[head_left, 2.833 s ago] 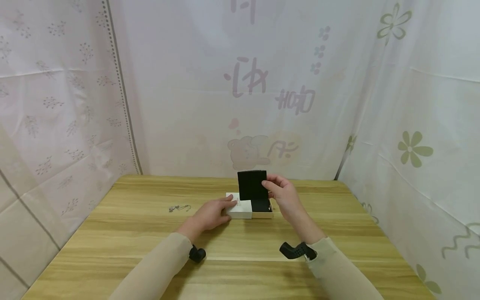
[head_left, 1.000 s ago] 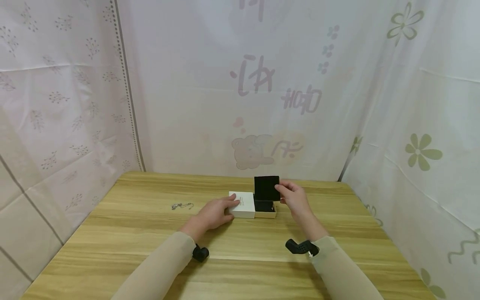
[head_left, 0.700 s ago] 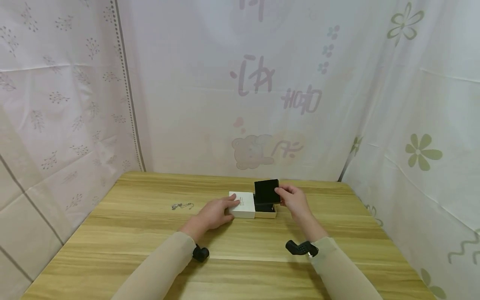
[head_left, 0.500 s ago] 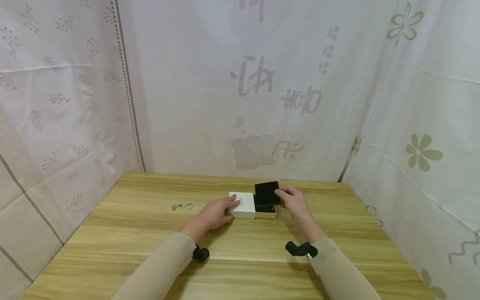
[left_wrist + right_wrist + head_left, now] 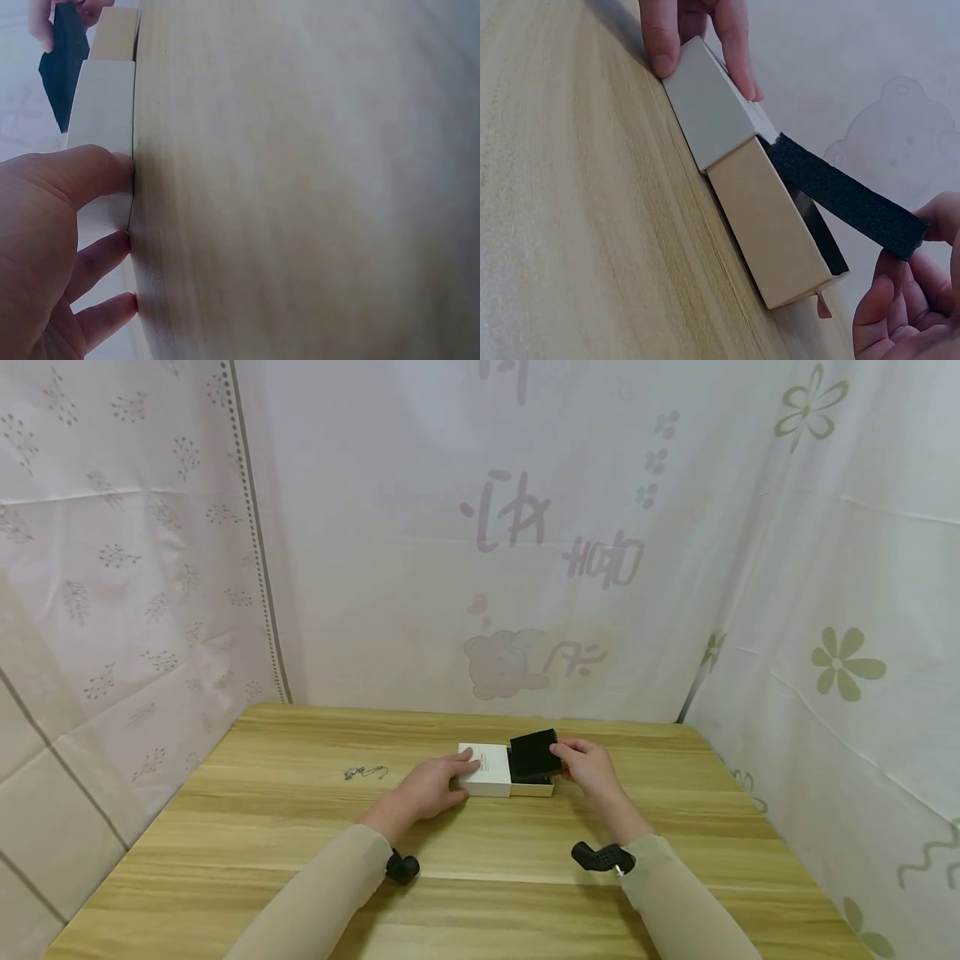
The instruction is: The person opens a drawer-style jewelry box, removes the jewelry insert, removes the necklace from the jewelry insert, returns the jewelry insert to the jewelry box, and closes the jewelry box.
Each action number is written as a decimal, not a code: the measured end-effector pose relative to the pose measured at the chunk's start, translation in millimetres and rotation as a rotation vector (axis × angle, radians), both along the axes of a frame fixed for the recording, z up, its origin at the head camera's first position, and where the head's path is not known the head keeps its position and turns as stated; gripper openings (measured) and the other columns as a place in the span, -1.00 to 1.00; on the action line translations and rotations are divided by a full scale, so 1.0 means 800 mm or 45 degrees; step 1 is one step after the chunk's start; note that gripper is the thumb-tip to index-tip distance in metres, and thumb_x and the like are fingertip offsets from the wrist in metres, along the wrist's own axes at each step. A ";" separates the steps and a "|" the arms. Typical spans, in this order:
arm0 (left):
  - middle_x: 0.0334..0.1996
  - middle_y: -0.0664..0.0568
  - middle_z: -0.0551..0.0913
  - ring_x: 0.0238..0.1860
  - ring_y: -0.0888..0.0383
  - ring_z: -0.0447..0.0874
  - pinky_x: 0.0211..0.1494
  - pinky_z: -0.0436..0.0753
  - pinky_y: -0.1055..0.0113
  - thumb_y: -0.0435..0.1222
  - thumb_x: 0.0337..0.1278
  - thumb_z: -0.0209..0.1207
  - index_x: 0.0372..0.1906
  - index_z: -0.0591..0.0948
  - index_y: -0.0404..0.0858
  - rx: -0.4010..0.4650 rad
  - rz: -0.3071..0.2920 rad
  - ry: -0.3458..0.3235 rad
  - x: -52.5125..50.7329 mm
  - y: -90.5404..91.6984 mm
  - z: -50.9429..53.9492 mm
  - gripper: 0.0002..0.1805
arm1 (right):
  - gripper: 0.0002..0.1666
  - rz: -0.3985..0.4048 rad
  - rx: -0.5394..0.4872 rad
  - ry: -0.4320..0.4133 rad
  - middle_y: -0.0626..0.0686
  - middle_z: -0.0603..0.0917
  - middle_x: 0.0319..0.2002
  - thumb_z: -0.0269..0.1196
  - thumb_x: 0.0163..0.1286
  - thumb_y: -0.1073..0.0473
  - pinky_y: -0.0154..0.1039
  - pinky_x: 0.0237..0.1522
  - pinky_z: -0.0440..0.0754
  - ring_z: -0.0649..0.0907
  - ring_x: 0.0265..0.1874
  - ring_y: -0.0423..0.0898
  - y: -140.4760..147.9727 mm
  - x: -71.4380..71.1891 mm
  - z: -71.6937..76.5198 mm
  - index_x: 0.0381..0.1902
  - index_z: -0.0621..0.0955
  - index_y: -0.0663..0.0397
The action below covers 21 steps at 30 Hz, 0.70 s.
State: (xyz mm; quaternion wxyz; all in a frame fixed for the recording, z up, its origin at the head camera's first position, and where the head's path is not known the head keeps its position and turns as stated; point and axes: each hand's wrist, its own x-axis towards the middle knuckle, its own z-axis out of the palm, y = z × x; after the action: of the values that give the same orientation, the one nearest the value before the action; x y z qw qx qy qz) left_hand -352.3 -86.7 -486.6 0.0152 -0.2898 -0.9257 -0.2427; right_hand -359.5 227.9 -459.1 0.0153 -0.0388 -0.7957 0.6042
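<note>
A small white box sleeve (image 5: 489, 783) lies on the table, its beige drawer (image 5: 769, 225) slid partway out to the right. My left hand (image 5: 429, 787) holds the sleeve, thumb at the near side and fingers over the top. Between thumb and fingers, my right hand (image 5: 590, 767) pinches the right edge of a black foam pad (image 5: 534, 754). This pad slants over the drawer's opening, its left end lower and close to the sleeve in the right wrist view. Dark lining shows inside the drawer, though the pad covers most of it.
A thin silver chain (image 5: 365, 772) lies on the wooden table (image 5: 480, 910), left of the left hand. From the drawer's end sticks a small ribbon tab (image 5: 823, 306). Printed curtains (image 5: 390, 568) hang behind and along both sides.
The foam pad came down from nearly upright to a slant over the drawer, and shifted right early on. My right hand lowered with it. My left hand stayed on the sleeve.
</note>
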 end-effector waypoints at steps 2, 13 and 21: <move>0.71 -0.01 0.34 0.67 -0.15 0.39 0.69 0.46 -0.05 -0.24 0.53 0.35 0.63 0.50 -0.07 -0.006 0.000 0.000 0.000 0.000 0.001 -0.34 | -0.45 0.010 0.010 -0.003 -0.08 0.58 -0.38 0.32 0.64 0.05 -0.27 -0.19 0.71 0.56 -0.34 -0.15 0.001 0.000 -0.001 0.35 0.64 0.37; 0.70 -0.05 0.36 0.66 -0.18 0.41 0.67 0.48 -0.06 -0.28 0.52 0.35 0.62 0.51 -0.11 -0.006 -0.004 0.006 0.002 0.001 0.003 -0.35 | -0.45 0.042 0.077 -0.038 -0.04 0.57 -0.36 0.29 0.65 0.07 -0.31 -0.31 0.66 0.59 -0.40 -0.13 0.000 0.006 -0.001 0.34 0.65 0.42; 0.70 -0.08 0.37 0.65 -0.18 0.43 0.66 0.49 -0.09 -0.27 0.50 0.37 0.62 0.51 -0.13 -0.020 -0.010 0.021 0.003 0.001 0.003 -0.34 | -0.47 0.018 0.100 -0.055 -0.06 0.56 -0.41 0.31 0.65 0.04 -0.33 -0.34 0.64 0.57 -0.45 -0.17 -0.005 0.004 -0.006 0.30 0.68 0.39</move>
State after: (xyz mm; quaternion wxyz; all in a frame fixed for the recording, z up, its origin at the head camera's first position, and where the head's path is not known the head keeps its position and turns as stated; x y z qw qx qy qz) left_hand -350.1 -85.6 -484.3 0.0195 -0.2955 -0.9262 -0.2333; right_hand -356.1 223.8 -463.7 -0.0047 -0.0456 -0.8191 0.5718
